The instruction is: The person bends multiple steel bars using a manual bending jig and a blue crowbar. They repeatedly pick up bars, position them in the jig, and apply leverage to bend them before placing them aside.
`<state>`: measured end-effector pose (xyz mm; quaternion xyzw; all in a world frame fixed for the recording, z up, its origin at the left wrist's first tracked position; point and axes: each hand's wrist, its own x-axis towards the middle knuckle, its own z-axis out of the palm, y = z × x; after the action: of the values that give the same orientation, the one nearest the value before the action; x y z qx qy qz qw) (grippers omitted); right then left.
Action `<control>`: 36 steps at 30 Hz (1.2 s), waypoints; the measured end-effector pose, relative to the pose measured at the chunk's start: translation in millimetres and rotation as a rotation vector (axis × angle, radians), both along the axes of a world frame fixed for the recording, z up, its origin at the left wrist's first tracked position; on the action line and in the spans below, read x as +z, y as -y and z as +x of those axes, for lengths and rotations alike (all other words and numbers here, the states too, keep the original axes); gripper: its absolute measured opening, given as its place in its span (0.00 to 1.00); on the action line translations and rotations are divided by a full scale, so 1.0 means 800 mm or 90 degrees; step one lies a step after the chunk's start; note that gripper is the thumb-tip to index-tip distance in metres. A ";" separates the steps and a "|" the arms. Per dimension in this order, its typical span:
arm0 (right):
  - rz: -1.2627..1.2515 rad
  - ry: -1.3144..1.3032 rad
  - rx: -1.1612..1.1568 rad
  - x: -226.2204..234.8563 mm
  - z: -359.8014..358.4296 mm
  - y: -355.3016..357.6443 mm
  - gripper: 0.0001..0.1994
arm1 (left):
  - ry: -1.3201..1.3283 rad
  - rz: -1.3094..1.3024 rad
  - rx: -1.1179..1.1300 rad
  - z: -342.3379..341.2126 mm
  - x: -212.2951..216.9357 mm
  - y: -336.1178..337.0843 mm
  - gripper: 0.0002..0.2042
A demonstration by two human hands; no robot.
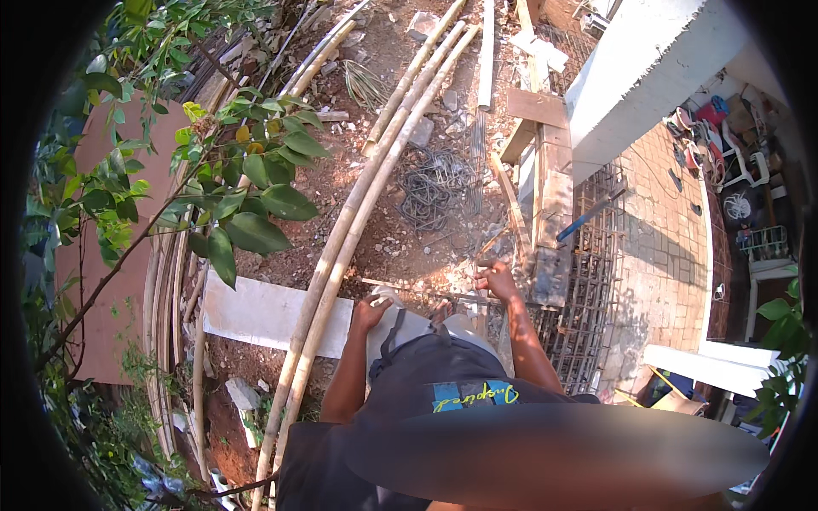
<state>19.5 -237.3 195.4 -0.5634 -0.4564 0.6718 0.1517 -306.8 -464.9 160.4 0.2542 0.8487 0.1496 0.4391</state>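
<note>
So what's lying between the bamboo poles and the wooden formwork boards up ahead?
In the head view, a tangled pile of bent steel wire lies on reddish dirt between the bamboo poles and wooden boards.

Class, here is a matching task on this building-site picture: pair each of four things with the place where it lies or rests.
Things:
1. left hand
2. right hand
3. bamboo poles
4. wire coil

Places:
A. on the dirt, right of the poles
B. on the thin steel rod
C. on the white slab
D. slanting across the dirt and over the slab

Pairs: 1-C, 2-B, 3-D, 4-A
</note>
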 end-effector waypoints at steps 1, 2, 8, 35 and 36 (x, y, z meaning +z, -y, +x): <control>0.001 0.022 0.002 -0.007 0.013 0.006 0.18 | -0.008 -0.014 -0.039 0.012 0.013 -0.019 0.44; -0.018 0.057 0.001 -0.013 0.031 0.017 0.18 | -0.043 0.007 -0.087 0.026 0.027 -0.035 0.45; -0.090 0.125 -0.036 -0.046 0.146 0.087 0.16 | -0.271 0.278 -0.209 0.087 0.120 -0.129 0.34; -0.371 0.068 -0.035 -0.124 -0.061 -0.106 0.15 | -0.019 0.218 -0.227 -0.030 -0.151 -0.540 0.23; -0.425 0.099 -0.104 -0.150 -0.077 -0.129 0.16 | -0.033 0.231 -0.171 -0.060 -0.185 -0.576 0.22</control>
<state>-41.8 -134.1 75.8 -0.6662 -0.1752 0.7246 -0.0228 -354.5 -3.7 12.7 0.4432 0.7774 0.2333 0.3804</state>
